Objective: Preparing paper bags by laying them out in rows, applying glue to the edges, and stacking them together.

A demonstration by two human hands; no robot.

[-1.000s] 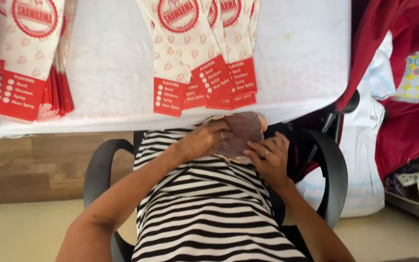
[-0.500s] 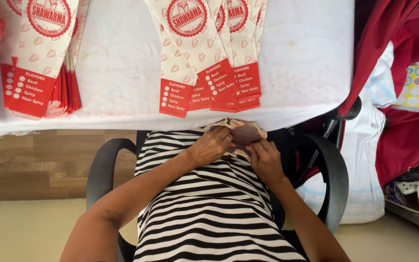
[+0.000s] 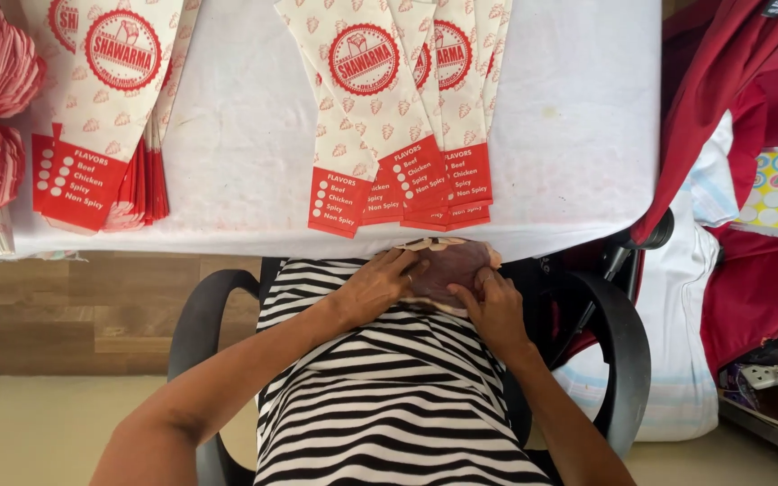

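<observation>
Pouch [image 3: 447,265], brownish and soft, sits in the lap just under the tabletop [image 3: 245,135] edge. Left hand [image 3: 380,286] and right hand [image 3: 495,310] pinch its sides, seemingly steadying it; printed sleeves [image 3: 389,108] lie fanned above.

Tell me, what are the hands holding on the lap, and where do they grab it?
Both hands grip a brownish folded piece on the lap: the left hand holds its left edge, the right hand its lower right edge. What the piece is cannot be told.
</observation>
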